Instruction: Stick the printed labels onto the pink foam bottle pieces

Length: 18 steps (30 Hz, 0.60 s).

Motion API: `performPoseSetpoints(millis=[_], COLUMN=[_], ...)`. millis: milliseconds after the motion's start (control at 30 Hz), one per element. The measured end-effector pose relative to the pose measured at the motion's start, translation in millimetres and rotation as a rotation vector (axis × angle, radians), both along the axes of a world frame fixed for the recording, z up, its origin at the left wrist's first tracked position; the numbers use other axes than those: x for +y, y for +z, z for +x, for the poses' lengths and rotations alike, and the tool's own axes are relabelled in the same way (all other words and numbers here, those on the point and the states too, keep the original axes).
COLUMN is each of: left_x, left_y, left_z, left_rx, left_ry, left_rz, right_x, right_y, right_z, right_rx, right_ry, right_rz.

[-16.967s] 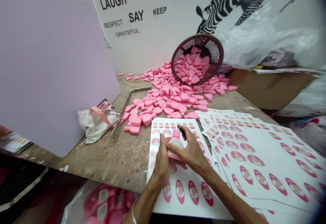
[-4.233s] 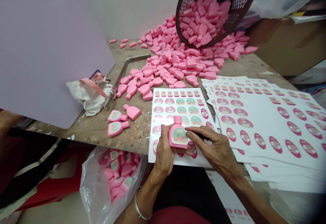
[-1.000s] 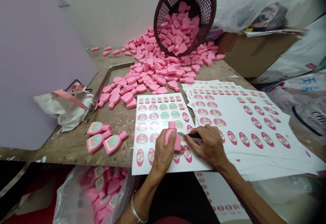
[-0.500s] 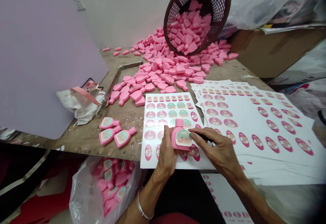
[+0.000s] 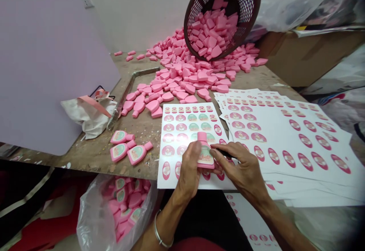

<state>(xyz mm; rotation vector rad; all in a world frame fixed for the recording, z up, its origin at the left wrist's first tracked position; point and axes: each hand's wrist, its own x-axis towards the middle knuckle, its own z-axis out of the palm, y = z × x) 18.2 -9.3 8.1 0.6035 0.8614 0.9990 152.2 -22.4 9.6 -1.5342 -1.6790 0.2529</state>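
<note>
My left hand (image 5: 189, 163) is wrapped round a small pink bottle (image 5: 202, 137), held upright with its cap at the top. A green-and-cream label (image 5: 205, 156) covers the bottle's front. My left thumb lies over the label's left side. In my right hand (image 5: 242, 163) is a thin dark tool (image 5: 225, 151); its exact kind is hidden by the fingers. The right thumb and fingertips touch the label's right edge. Beneath both hands lies a sticker sheet (image 5: 172, 173) with pink and green labels. Three labelled pink bottles (image 5: 138, 154) rest on the table to the left.
Unlabelled pink bottles (image 5: 182, 72) spill from a tipped brown basket (image 5: 251, 11) at the back. More sticker sheets (image 5: 276, 129) overlap on the right. Below the table edge, a clear plastic bag (image 5: 88, 213) holds labelled bottles. A white cloth bag (image 5: 88, 116) stands at left, near a metal bar (image 5: 129, 87).
The left thumb has moved from the bottle's side onto its front. The bottle has turned slightly in the hand, and the right fingers still touch the label's right edge.
</note>
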Motion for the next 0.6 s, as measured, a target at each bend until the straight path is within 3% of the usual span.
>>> performPoseSetpoints(millis=[133, 200, 267, 367, 467, 567, 600], left_x=[-2, -6, -13, -16, -3, 27, 40], left_y=[-6.0, -11.4, -14.5, -9.9, 4.4, 15.5, 16.1], left_z=[-2, 1, 1, -16, -74, -158, -185], left_rx=[0.115, 0.195, 0.278, 0.313, 0.461, 0.813, 0.918], left_ry=[0.031, 0.104, 0.192, 0.228, 0.307, 0.621, 0.616], left_rz=[0.111, 0.083, 0.073, 0.109, 0.223, 0.393, 0.444], right_x=[1, 3, 8, 20, 37, 53, 58], right_y=[-1.2, -2.0, -3.7, -7.6, -9.9, -7.3, -5.5], right_z=[5, 4, 0, -7, -20, -56, -73], right_rx=[-0.287, -0.212, -0.046, 0.105, 0.060, -0.142, -0.230], right_ry=[-0.185, -0.178, -0.078, -0.037, 0.007, 0.311, 0.406], right_rz=[0.036, 0.017, -0.055, -0.165, -0.199, -0.169, -0.153])
